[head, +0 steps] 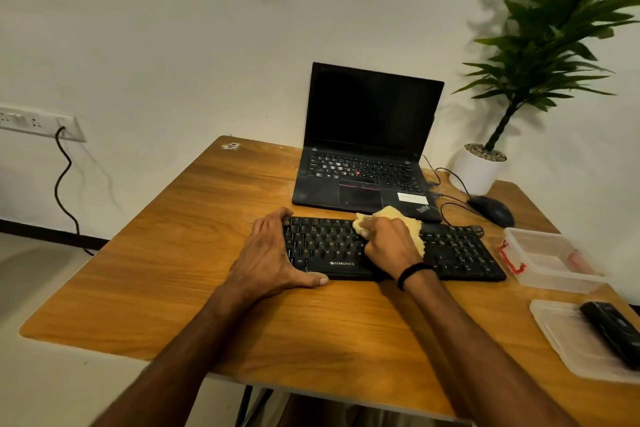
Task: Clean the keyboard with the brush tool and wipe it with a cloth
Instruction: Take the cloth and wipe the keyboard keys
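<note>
Right hand (388, 244) has the yellow cloth (410, 220) bunched in its fingers, pressed on the middle of the keyboard (460, 250), and left hand (272, 253) is clamped round the keyboard's left end, thumb along the front edge. Behind the keyboard sits an open laptop (367, 149), screen dark, with a mouse (491, 210) by the keyboard's far right corner. Right of the keyboard there's a clear box (547, 263), and nearer, a black tool (609, 329) lying on a clear lid (561, 326)
</note>
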The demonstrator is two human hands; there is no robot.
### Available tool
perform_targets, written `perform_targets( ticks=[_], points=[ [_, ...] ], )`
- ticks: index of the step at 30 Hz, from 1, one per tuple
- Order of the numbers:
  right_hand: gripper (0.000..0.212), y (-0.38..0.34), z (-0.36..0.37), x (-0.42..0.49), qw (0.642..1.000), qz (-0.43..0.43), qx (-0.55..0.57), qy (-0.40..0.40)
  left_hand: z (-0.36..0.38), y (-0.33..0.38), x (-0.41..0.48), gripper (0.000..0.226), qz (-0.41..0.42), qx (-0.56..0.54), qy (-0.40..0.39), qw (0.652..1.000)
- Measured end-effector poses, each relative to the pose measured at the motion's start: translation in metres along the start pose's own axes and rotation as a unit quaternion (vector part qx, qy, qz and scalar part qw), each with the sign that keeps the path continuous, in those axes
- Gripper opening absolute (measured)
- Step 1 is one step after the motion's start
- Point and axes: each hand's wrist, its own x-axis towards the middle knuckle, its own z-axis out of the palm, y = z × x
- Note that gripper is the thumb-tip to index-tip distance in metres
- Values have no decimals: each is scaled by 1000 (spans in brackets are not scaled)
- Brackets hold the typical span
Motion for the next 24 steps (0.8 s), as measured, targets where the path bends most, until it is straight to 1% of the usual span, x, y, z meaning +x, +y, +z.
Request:
perform_targets(
  ticks=[5,9,11,13,16,18,21,22,24],
  points=[
    [20,-16,5,10,999,30,11,20,-1,1,-1,125,9,-15,4,1000],
    [16,-18,5,13,999,41,20,-5,-3,2,-1,123,12,-21,8,1000],
    [16,-18,2,21,997,63,32,7,-3,2,-2,122,14,-20,6,1000],
    [14,-30,3,21,997,76,21,19,-1,1,-2,122,14,-20,6,1000],
    [13,-66,14,2,997,62,17,35,-1,1,-1,125,11,-17,14,1000],
    [18,-80,24,-14,998,32,28,42,0,1,-1,127,13,-19,13,1000],
    [38,-81,29,-51,996,-45,78,0,1,-1,0,124,17,-21,12,1000],
    [43,-72,24,-55,995,-50,89,-9,1,-1,-1,124,19,-19,14,1000],
    [44,-49,17,-43,997,-5,78,12,1,0,0,124,21,-17,17,999]
  ],
)
